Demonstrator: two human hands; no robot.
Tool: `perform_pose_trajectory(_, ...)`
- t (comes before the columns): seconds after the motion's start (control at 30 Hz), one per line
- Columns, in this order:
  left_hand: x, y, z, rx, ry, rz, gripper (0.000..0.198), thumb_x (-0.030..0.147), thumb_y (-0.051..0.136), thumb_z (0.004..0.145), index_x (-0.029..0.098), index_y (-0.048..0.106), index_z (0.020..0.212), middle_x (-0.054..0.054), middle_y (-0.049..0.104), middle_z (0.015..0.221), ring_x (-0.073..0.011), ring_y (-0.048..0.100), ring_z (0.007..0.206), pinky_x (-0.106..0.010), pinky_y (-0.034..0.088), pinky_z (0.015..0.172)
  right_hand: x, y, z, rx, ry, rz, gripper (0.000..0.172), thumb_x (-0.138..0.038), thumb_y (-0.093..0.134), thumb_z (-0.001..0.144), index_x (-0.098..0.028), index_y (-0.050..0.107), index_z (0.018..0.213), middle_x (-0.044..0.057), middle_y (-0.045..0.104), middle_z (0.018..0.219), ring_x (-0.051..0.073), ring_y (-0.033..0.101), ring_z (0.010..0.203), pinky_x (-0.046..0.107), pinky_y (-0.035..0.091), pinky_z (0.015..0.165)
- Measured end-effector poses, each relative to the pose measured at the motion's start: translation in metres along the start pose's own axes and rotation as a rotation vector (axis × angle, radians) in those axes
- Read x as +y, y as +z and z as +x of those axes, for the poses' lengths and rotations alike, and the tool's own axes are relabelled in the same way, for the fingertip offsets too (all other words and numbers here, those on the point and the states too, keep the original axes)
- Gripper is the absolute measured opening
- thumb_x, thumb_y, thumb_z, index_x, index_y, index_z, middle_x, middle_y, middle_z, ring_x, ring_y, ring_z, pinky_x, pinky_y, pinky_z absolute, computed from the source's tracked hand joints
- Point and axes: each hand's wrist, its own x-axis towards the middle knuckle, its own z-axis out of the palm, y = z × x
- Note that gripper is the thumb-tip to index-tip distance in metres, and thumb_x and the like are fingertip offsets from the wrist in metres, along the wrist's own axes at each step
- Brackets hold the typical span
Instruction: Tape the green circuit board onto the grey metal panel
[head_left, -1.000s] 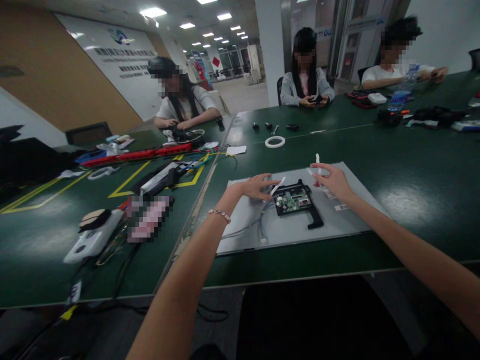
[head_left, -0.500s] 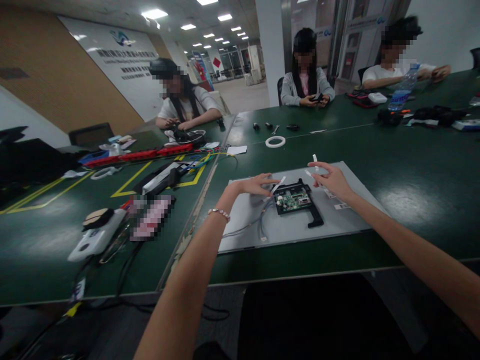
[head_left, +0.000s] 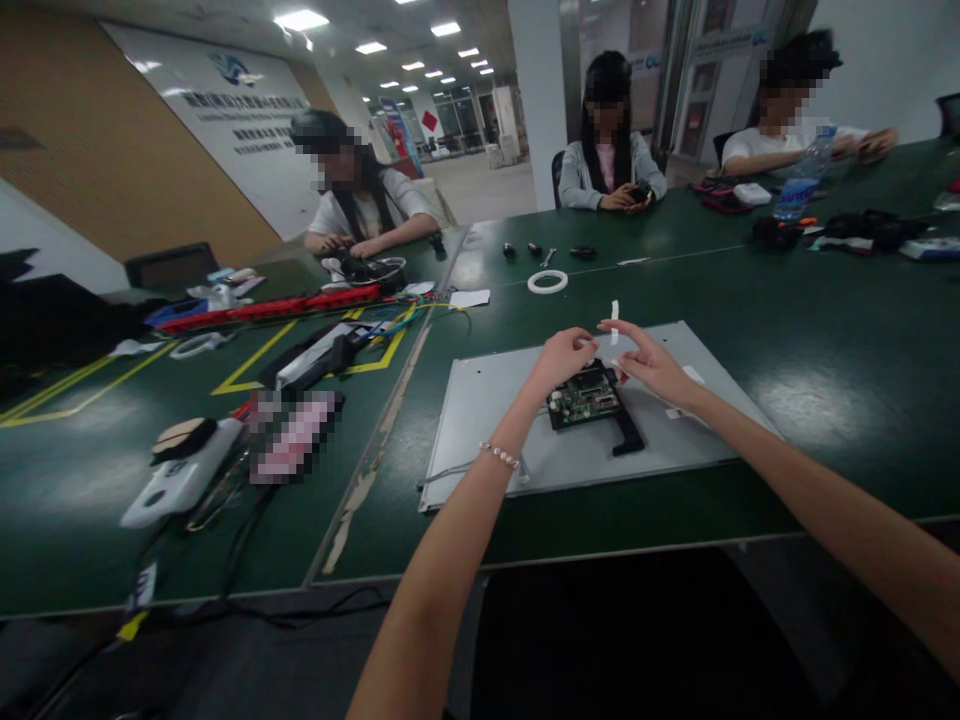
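Note:
A green circuit board (head_left: 589,398) in a black bracket (head_left: 628,434) lies on a grey metal panel (head_left: 480,400). My left hand (head_left: 564,358) is over the board's far left edge, fingers curled together at the tips. A small whitish bit shows by those fingertips, too blurred to name. Just to the right, my right hand (head_left: 654,365) has its index finger stretched out, with a strip of white tape (head_left: 615,320) standing at its tip. Its other fingers curl below, near another small white piece. More white strips (head_left: 676,412) lie under my right wrist.
Beyond the panel is a roll of white tape (head_left: 547,282), with a small wrench (head_left: 549,257) behind it. Left of the table seam are a phone (head_left: 296,435), a white device (head_left: 180,475) and a red power strip (head_left: 270,312). Several people sit across the table.
My left hand has moved right and up, its fingers going from spread to curled. The white strip beside it no longer shows there. My right hand has shifted slightly left.

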Motion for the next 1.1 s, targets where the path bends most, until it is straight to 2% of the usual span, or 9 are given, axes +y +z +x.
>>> perform_pose_trajectory(0.1,-0.005,0.005,0.001,0.000,-0.006,-0.097,0.018,0.019,0.059,0.079,0.013,0.069,0.093,-0.002,0.069,0.071,-0.0141,0.064,0.065,-0.024,0.049,0.067,0.003,0.000,0.000,-0.005,0.014,-0.010,0.061,-0.023,0.052,0.082,-0.032,0.037,0.141,0.004,0.031,0.151,0.007,0.057,0.070,0.028,0.055,0.069)
perform_pose_trajectory(0.2,-0.013,0.007,0.001,0.113,0.032,-0.124,0.014,0.011,0.058,0.075,0.014,0.069,0.084,-0.001,0.068,0.070,-0.0129,0.063,0.068,-0.022,0.048,0.067,0.009,0.001,0.001,0.015,0.065,-0.031,0.064,-0.026,0.055,0.081,-0.032,0.037,0.141,0.005,0.031,0.151,0.009,0.061,0.073,0.028,0.056,0.067)
perform_pose_trajectory(0.33,-0.019,0.007,-0.004,0.217,0.045,-0.072,0.011,0.010,0.056,0.075,0.015,0.066,0.077,-0.001,0.067,0.073,-0.0130,0.061,0.071,-0.023,0.047,0.069,0.009,0.001,0.001,0.081,0.122,-0.082,0.062,-0.028,0.058,0.079,-0.030,0.041,0.139,0.007,0.035,0.148,0.009,0.062,0.069,0.027,0.057,0.061)
perform_pose_trajectory(0.5,-0.017,0.006,-0.009,0.307,0.102,-0.031,0.013,0.016,0.052,0.084,0.016,0.064,0.091,-0.003,0.068,0.089,-0.0124,0.060,0.076,-0.024,0.047,0.074,-0.008,0.006,-0.001,0.057,0.089,-0.077,0.059,-0.028,0.055,0.082,-0.031,0.039,0.139,0.007,0.037,0.147,0.008,0.059,0.067,0.027,0.056,0.062)
perform_pose_trajectory(0.57,-0.014,0.006,-0.010,0.279,0.126,-0.024,0.015,0.020,0.051,0.087,0.016,0.063,0.094,-0.003,0.069,0.093,-0.0124,0.060,0.078,-0.024,0.047,0.076,-0.015,0.008,-0.002,0.042,0.089,-0.093,0.061,-0.028,0.054,0.083,-0.030,0.038,0.141,0.008,0.039,0.146,0.009,0.059,0.069,0.028,0.056,0.064)
perform_pose_trajectory(0.67,-0.011,0.006,-0.011,0.161,0.136,-0.006,0.020,0.027,0.049,0.090,0.016,0.066,0.089,-0.002,0.069,0.083,-0.0133,0.060,0.073,-0.024,0.046,0.071,-0.020,0.012,-0.004,0.022,0.090,-0.111,0.061,-0.029,0.054,0.084,-0.030,0.037,0.142,0.008,0.042,0.143,0.010,0.060,0.072,0.028,0.056,0.066)
perform_pose_trajectory(0.77,-0.011,0.007,-0.011,0.069,0.153,-0.019,0.017,0.020,0.051,0.085,0.015,0.067,0.082,-0.002,0.069,0.076,-0.0136,0.060,0.070,-0.024,0.045,0.067,-0.020,0.012,-0.004,0.023,0.081,-0.097,0.062,-0.029,0.055,0.083,-0.030,0.038,0.142,0.008,0.041,0.144,0.010,0.061,0.072,0.027,0.056,0.066)
perform_pose_trajectory(0.93,-0.014,0.007,-0.012,0.176,0.141,0.018,0.017,0.014,0.050,0.084,0.016,0.067,0.082,-0.001,0.069,0.079,-0.0135,0.062,0.074,-0.024,0.046,0.074,-0.012,0.008,-0.001,0.112,0.150,-0.099,0.064,-0.029,0.060,0.077,-0.027,0.042,0.138,0.009,0.041,0.144,0.012,0.065,0.070,0.027,0.057,0.058)
perform_pose_trajectory(1.1,-0.017,0.008,-0.012,0.197,0.158,0.100,0.015,0.015,0.051,0.086,0.016,0.066,0.085,-0.002,0.068,0.078,-0.0148,0.061,0.076,-0.025,0.046,0.076,-0.009,0.000,0.001,0.184,0.247,-0.141,0.058,-0.028,0.065,0.074,-0.019,0.051,0.129,0.010,0.062,0.113,0.014,0.065,0.063,0.027,0.058,0.056)
